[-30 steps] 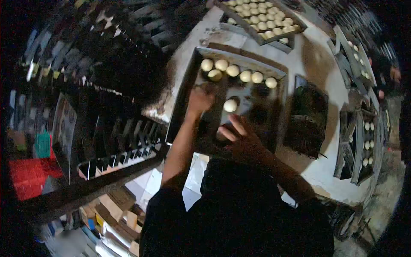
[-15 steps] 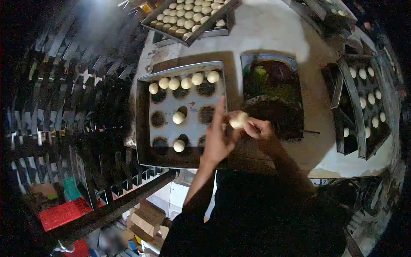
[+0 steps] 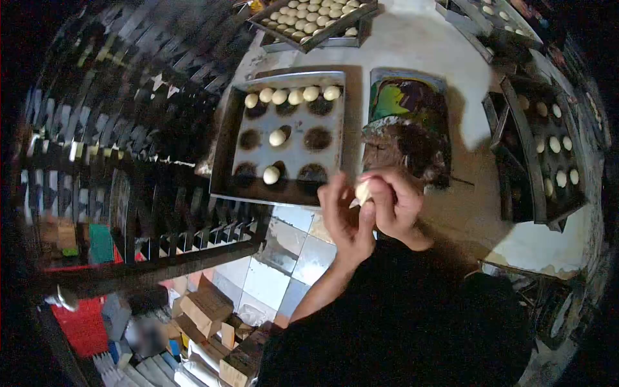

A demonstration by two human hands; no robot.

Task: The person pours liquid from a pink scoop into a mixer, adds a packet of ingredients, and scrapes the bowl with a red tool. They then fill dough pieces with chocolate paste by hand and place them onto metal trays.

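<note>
A small pale piece of dough (image 3: 363, 192) is pinched between my hands, above the near edge of the table. My right hand (image 3: 398, 203) closes around it with thumb and curled fingers. From the other side, my left hand (image 3: 347, 216) presses its thumb and bent fingers around the lower part of the dough; those fingers are slightly blurred. Just to the left lies a dark metal baking tray (image 3: 293, 197). Along its far side runs a row of several round dough balls (image 3: 295, 97), with two more, a middle ball (image 3: 277, 138) and a nearer ball (image 3: 271, 175).
A cut-open container (image 3: 412, 103) with dark, stained insides lies right of the tray. Stacked trays (image 3: 303, 44) of dough balls stand at the back, and other trays (image 3: 538, 193) at the right. A slatted rack (image 3: 161, 274) and cardboard boxes (image 3: 205, 306) are lower left.
Both hands have drawn nearer my body with the dough, and my left fingers have bent in toward it. The camera view has shifted, showing more floor.
</note>
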